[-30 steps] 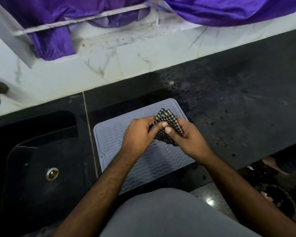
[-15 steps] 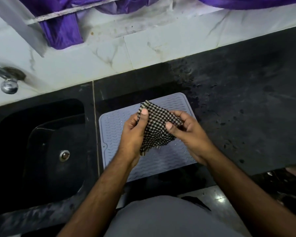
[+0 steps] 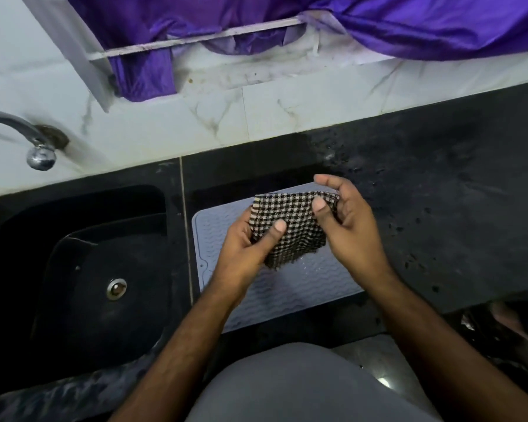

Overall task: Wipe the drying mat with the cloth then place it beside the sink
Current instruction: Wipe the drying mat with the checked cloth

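A black-and-cream checked cloth is held up above a grey ribbed drying mat that lies on the black counter just right of the sink. My left hand pinches the cloth's left side with the thumb on top. My right hand pinches its upper right corner between thumb and fingers. The cloth hangs spread between both hands and hides the mat's middle and far part.
A chrome tap sticks out of the white marble wall above the sink. Purple fabric hangs over a white rail at the top. The black counter right of the mat is speckled with water drops.
The cloth went from bunched between both hands to spread out wide. My right hand moved up and right along its top edge, while my left hand keeps the left side.
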Tool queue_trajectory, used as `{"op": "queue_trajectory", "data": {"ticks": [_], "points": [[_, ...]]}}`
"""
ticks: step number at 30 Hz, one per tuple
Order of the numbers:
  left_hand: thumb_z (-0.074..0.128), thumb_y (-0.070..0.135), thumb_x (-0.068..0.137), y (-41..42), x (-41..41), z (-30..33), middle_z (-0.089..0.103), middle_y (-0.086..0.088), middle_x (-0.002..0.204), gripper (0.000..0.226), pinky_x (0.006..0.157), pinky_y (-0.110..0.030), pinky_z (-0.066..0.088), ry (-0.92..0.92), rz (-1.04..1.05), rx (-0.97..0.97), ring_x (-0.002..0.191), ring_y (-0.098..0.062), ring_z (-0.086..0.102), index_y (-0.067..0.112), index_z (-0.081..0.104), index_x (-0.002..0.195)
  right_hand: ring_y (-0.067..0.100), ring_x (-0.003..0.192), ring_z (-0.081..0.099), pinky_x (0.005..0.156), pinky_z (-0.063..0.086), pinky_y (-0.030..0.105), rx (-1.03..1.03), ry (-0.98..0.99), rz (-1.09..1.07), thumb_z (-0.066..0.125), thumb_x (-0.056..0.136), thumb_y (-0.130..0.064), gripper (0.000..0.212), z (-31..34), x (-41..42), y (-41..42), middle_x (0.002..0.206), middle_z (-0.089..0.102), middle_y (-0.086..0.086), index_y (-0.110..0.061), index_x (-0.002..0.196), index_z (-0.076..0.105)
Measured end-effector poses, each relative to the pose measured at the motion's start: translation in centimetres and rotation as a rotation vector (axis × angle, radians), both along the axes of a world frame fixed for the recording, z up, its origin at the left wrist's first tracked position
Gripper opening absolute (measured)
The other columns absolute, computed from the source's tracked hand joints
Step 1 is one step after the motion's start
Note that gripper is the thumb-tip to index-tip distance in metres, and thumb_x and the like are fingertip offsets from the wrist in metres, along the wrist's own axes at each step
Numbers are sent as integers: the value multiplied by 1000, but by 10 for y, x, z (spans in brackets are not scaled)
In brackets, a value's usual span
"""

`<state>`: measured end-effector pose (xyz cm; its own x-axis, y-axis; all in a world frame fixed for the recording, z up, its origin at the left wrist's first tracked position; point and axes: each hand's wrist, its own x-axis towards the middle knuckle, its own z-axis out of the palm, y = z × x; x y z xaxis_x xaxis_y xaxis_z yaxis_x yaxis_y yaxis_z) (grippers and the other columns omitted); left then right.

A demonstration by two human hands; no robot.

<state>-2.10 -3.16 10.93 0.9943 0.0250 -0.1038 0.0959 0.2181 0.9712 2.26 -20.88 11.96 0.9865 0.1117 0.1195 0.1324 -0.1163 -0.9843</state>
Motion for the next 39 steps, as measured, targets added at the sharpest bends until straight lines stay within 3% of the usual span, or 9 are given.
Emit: {"op": "queue_trajectory", "data": {"ticks": [8,10,12,14,19,23,28,34,39], "points": [[70,33,93,26,-18,17,73,-7,112,25,82,-29,57,-77,30,-39,104,-23,71,21,66,115,29,104,71,79,60,41,623,846,94,52,102,-25,34,9,-30,41,120,70,19,-4,127,61],[70,34,93,24,-22,17,73,-8,107,24,82,-36,59,-15,61,-26,101,-26,71,20,65,112,22,109,68,88,58,39,310,668,36,56,100,-33,36,3,-40,49,130,64,13,-16,132,58],[68,31,95,24,-24,18,73,-10,104,24,81,-39,59,35,53,-19,96,-27,71,15,64,112,14,126,53,104,47,37,-219,239,-31,53,97,-50,50,2,-52,48,144,46,2,-27,142,48],[67,28,96,26,-26,20,73,-11,104,27,78,-35,58,69,13,-26,94,-24,71,9,63,115,8,141,35,114,36,34,-421,-139,80,49,95,-61,66,1,-61,45,150,36,-4,-26,150,39],[68,31,94,23,-27,26,73,-14,99,38,71,-35,59,222,-21,-166,90,-26,72,2,62,117,7,148,24,117,33,38,-558,-144,322,63,77,-75,113,-7,-74,50,165,16,-10,-32,159,-2],[65,48,91,26,-22,28,71,-6,93,36,82,-42,57,259,-36,-83,89,-22,69,15,63,105,-6,131,44,106,41,19,-450,-92,243,72,70,-70,101,-13,-68,40,150,47,-15,-35,154,27],[54,59,94,25,-15,15,71,-4,66,26,47,-23,46,-60,-51,609,55,-12,65,34,58,101,2,87,71,77,55,24,-262,219,228,85,72,-47,45,-32,-58,31,94,76,-8,-24,106,69],[56,44,99,18,-5,-29,67,11,85,25,62,-6,43,-68,-70,737,76,6,63,23,61,112,23,106,71,90,57,31,241,688,114,58,90,-50,53,-68,-60,17,110,75,11,-5,116,70],[57,45,99,8,4,-62,68,11,91,25,71,-16,49,12,-114,848,82,1,62,24,61,112,32,103,71,88,57,39,361,861,-74,65,94,-28,39,-86,-40,-10,111,73,19,1,119,66]]}}
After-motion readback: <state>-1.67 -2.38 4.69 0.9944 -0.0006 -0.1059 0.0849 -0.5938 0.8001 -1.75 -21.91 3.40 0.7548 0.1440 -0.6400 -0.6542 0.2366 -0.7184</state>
